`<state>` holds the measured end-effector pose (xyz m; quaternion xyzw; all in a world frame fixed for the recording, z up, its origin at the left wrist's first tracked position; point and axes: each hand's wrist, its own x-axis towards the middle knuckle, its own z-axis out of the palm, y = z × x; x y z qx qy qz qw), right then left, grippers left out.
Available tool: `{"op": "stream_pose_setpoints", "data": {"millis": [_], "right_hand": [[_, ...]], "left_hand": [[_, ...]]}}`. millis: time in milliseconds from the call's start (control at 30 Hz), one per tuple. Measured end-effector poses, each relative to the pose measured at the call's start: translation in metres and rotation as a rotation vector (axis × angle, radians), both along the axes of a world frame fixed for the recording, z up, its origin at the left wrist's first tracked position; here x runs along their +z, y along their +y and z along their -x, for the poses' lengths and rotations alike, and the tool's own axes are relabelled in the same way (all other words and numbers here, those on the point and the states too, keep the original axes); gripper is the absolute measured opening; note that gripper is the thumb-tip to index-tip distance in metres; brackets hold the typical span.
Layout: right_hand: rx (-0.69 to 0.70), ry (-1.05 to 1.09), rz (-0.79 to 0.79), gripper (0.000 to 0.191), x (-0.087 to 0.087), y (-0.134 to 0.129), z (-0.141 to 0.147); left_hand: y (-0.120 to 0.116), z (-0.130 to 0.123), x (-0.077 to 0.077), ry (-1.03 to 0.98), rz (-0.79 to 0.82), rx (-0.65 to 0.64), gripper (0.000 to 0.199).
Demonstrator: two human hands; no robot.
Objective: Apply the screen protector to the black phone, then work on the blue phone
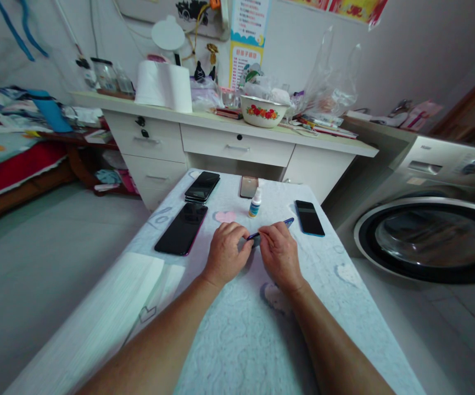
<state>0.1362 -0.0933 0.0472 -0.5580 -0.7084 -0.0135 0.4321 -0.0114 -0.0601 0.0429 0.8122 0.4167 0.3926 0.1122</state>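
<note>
A thin dark blue phone (289,222), tilted and seen almost edge-on, is held between both my hands above the cloth-covered table. My left hand (229,247) pinches its left end with thumb and fingers. Around its middle and right part, my right hand (279,249) has its fingers closed, hiding much of the phone. Just beyond the hands stands a small white spray bottle (255,203) with a blue and yellow label. To the left lies a large black-screened phone (182,229) with a pinkish edge. Another phone with a blue edge (309,218) rests to the right.
A stack of dark phones (202,186) sits at the far left of the table, and one more phone (248,186) lies at the far edge. Behind is a white desk (237,144) bearing a floral enamel bowl (263,112). A washing machine (430,186) stands on the right.
</note>
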Motion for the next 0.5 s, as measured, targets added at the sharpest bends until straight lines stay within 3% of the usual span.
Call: {"op": "stream_pose_setpoints", "data": {"millis": [233, 500], "right_hand": [[0.094, 0.003, 0.021, 0.018, 0.0007, -0.0034, 0.0076], [0.047, 0.002, 0.012, 0.017, 0.0010, -0.0001, 0.0013]], "left_hand": [[0.0003, -0.0005, -0.0008, -0.008, 0.024, -0.013, 0.006], [0.0002, -0.0008, -0.0002, -0.001, 0.004, -0.004, 0.008]]}}
